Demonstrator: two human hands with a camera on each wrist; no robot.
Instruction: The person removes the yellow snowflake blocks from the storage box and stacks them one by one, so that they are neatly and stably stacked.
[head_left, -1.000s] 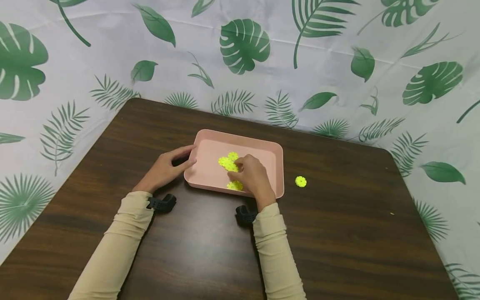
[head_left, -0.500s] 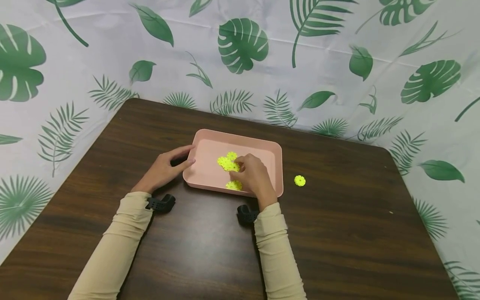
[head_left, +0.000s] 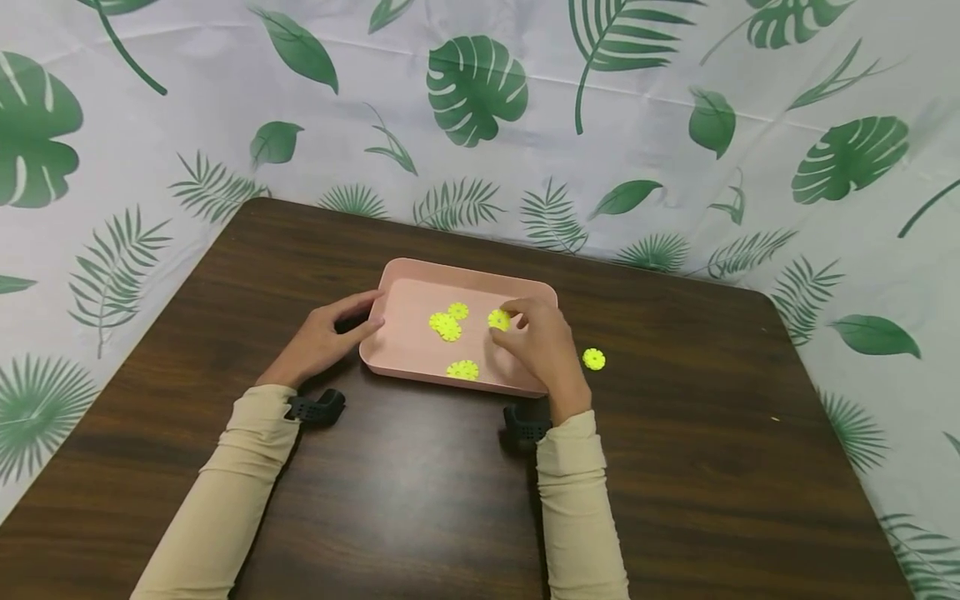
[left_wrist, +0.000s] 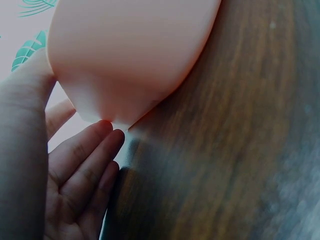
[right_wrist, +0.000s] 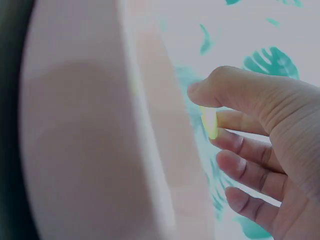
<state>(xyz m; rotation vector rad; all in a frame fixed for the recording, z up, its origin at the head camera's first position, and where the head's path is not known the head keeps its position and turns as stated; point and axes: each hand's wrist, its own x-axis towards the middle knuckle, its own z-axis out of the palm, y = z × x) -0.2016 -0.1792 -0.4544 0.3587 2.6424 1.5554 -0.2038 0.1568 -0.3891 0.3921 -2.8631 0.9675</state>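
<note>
A pink tray (head_left: 405,354) lies on the table with several bright yellow, flower-edged plastic discs inside. My left hand (head_left: 318,342) holds its left end; in the left wrist view, fingertips (left_wrist: 117,137) meet the outside of the wall while the thumb passes behind the rim. Over the tray's right part, my right hand (head_left: 543,342) pinches one yellow notched disc (head_left: 498,320) between thumb and index finger. The right wrist view shows that disc (right_wrist: 210,122) edge-on, the other fingers loosely bent. A cluster of discs (head_left: 447,327) sits mid-tray, more discs (head_left: 462,370) by the front wall.
One yellow disc (head_left: 593,359) lies on the dark wooden table (head_left: 705,467) just right of the tray. Behind the table hangs a white leaf-print cloth (head_left: 630,83). Both wrists wear black camera straps (head_left: 318,408).
My right hand has drawn back rightward from the mid-tray cluster with one yellow disc between its fingertips. The left hand keeps its place on the tray's end. The head view has shifted slightly.
</note>
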